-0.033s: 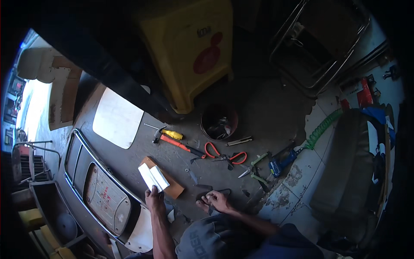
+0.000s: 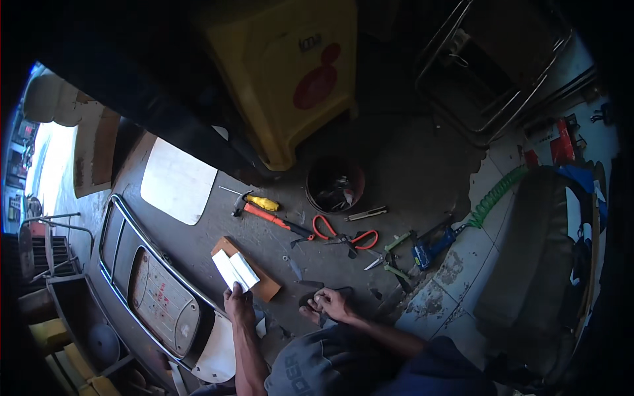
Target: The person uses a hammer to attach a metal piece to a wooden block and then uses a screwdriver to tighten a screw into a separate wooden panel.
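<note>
My left hand (image 2: 238, 305) holds the lower end of a white folded strip (image 2: 236, 269), with the thumb on top. The strip lies over an orange-brown flat block (image 2: 267, 288) on the floor. Further right, my right hand (image 2: 332, 305) has thumb and fingertips pressed together. What they hold, if anything, is too small to make out. Dark flat pieces (image 2: 310, 284) lie just beyond those fingers. A claw hammer (image 2: 267, 216) with an orange handle, a yellow-handled screwdriver (image 2: 263, 202) and red-handled scissors (image 2: 323, 228) are on the floor ahead.
A chrome chair frame (image 2: 158, 254) lies at left, near a white panel (image 2: 178, 181). Ahead stand a dark bucket (image 2: 335, 186) and a yellow plastic stool (image 2: 290, 79). Rightward are green-handled pliers (image 2: 394, 257), a blue air tool (image 2: 432, 249) with a green coiled hose (image 2: 495, 195), and a dark cushion (image 2: 515, 251).
</note>
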Demonstrator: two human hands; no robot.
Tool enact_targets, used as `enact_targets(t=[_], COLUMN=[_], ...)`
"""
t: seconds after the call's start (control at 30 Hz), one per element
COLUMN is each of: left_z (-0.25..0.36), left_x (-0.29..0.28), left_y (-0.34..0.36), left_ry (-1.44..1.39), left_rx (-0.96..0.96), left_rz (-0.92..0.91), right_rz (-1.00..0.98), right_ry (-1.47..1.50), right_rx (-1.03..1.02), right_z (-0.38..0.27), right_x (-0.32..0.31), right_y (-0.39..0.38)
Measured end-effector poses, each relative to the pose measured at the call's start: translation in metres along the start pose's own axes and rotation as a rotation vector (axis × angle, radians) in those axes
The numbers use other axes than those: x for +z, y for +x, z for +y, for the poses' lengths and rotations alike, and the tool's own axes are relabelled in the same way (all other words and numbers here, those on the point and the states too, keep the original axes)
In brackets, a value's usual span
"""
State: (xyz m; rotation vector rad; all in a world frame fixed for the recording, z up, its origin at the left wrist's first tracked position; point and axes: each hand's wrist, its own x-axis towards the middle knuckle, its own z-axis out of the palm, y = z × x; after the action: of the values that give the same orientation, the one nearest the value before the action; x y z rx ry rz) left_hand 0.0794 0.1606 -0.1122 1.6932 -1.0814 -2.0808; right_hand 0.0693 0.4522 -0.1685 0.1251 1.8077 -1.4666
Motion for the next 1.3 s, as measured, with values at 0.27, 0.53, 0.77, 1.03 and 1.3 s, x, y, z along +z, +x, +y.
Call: enact_targets(t=[0.27, 0.53, 0.77, 1.03, 1.3], left_z=[-0.048, 0.045, 0.215, 0.106, -0.193], left_x=[-0.002, -0.036, -0.094, -0.318, -0.151], left_y=[-0.002, -0.085, -0.255, -0.314, -0.265], left_ry=[0.813, 0.745, 1.116, 1.234, 1.423], left_rx=[0.339, 0.131, 0.546, 0.191, 0.21], left_rz=[0.384, 0.109, 0.193, 0.791, 0.29], right_rz=[-0.196, -0.283, -0.279, -0.327, -0.509], right_ry=[-0.036, -0.054, -0.174, -0.347, -0.484], right_rx=[0.058, 0.041, -0.083, -0.083, 0.008], right_z=[-0.047, -0.044, -0.043, -0.034, -0.077], right_x=[-0.03, -0.042, -0.034, -0.034, -0.039], right_y=[0.003, 0.014, 0.016, 0.023, 0.04])
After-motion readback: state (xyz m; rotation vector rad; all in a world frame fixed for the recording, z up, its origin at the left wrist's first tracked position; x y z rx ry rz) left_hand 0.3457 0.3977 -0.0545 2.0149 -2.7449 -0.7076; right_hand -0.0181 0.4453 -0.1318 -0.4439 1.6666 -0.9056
